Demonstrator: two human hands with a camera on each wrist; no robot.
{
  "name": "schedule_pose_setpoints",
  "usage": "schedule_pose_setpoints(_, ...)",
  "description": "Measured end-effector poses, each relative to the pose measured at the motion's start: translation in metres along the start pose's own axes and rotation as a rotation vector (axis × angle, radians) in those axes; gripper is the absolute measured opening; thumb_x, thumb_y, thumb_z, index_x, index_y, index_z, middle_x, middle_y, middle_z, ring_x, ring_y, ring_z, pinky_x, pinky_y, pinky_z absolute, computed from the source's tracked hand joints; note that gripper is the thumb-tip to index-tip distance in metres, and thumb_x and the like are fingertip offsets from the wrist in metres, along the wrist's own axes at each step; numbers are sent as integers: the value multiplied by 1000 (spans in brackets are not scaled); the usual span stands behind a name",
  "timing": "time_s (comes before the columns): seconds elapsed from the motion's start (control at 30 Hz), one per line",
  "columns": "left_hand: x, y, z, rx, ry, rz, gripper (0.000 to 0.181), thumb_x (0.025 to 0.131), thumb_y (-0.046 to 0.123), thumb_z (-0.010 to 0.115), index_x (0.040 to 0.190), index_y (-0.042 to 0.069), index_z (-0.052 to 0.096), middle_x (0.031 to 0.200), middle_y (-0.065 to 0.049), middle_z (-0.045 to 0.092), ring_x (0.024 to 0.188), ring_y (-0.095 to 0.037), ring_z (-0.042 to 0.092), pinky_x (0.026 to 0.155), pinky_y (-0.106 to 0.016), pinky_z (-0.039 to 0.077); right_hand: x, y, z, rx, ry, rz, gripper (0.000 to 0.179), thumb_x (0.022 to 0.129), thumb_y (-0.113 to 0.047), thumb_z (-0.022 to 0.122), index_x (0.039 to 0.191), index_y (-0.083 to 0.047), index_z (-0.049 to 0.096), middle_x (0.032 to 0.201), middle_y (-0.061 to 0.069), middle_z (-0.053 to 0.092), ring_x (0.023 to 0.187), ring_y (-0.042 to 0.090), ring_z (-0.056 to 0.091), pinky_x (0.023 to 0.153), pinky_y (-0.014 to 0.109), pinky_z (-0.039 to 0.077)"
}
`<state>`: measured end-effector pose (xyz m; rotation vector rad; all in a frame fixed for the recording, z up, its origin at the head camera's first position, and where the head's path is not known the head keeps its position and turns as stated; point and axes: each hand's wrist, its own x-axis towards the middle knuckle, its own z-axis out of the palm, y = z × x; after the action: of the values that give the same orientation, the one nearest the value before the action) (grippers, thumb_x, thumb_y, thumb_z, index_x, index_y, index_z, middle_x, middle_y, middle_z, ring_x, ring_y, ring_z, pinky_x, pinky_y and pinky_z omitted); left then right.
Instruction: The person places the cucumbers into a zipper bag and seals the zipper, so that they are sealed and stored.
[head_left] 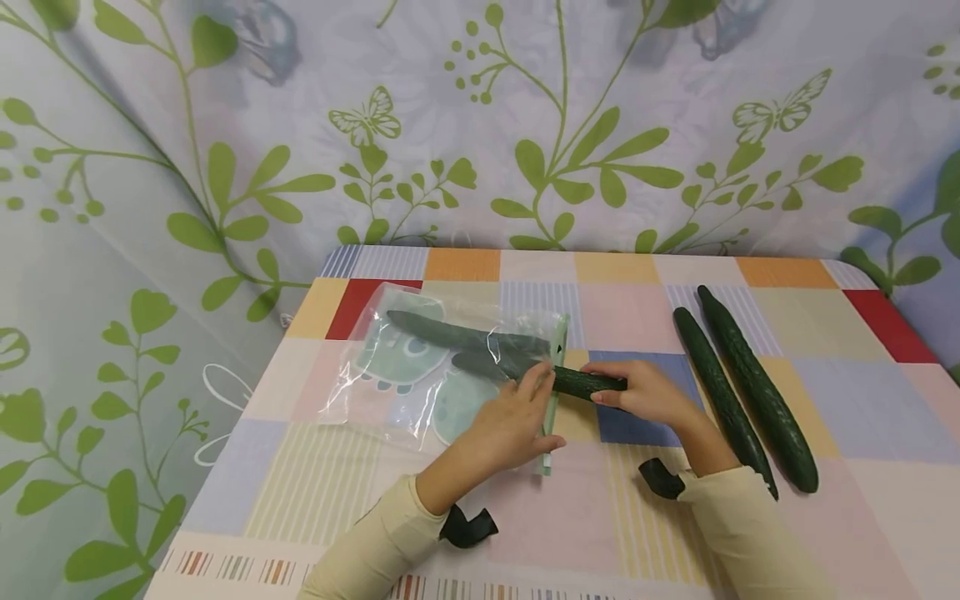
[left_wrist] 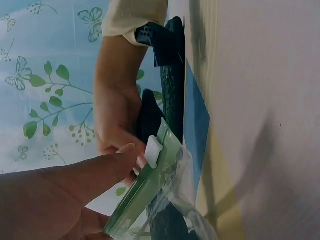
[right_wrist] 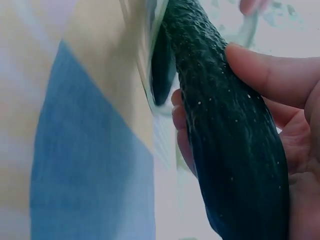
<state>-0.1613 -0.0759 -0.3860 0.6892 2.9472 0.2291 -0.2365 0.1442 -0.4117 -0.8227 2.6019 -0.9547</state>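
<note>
A clear zip bag with pale green cartoon prints lies on the table, its green-edged mouth facing right. One cucumber is inside it. My right hand grips the near end of another cucumber, thumb on one side and fingers round the other, as the right wrist view shows. This cucumber's far part is inside the bag, seen through the plastic. My left hand holds the bag at its mouth, fingers over the green strip. Its thumb is near the white slider.
Two more cucumbers, a longer one and a shorter one, lie side by side to the right of my right hand. A patchwork cloth covers the table. A leaf-patterned curtain hangs behind it. Black straps hang at both wrists.
</note>
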Motion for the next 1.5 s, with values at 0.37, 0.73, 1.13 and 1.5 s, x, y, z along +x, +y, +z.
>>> schedule_pose_setpoints(0.37,-2,1,1,16,40,17,83,80,52,61,141,5,30,148,-3,20,115,-32,50,66,-33,54,36,-5,20,90,4,-28,46,84,-18,64,125,0,53,116,18,61,100,30,60,83,45,48)
schedule_pose_setpoints(0.73,-1,1,5,-17,16,17,81,81,51,61,142,7,29,149,-1,18,118,-33,48,69,-35,54,50,-2,29,152,-3,-32,16,80,-13,68,94,-6,64,77,2,60,61,10,45,57,25,39)
schedule_pose_setpoints(1.13,1,1,7,-35,-46,-9,83,83,51,59,144,7,24,152,0,12,121,-34,45,63,-33,53,51,-4,30,60,-30,-22,35,78,-18,71,109,-4,61,93,7,64,80,19,57,69,34,48)
schedule_pose_setpoints(1.5,5,0,10,-15,-61,-4,82,83,51,58,144,6,25,151,0,12,117,-37,47,65,-34,54,36,17,0,62,-189,25,50,80,-22,69,119,5,53,106,22,62,98,35,59,81,45,48)
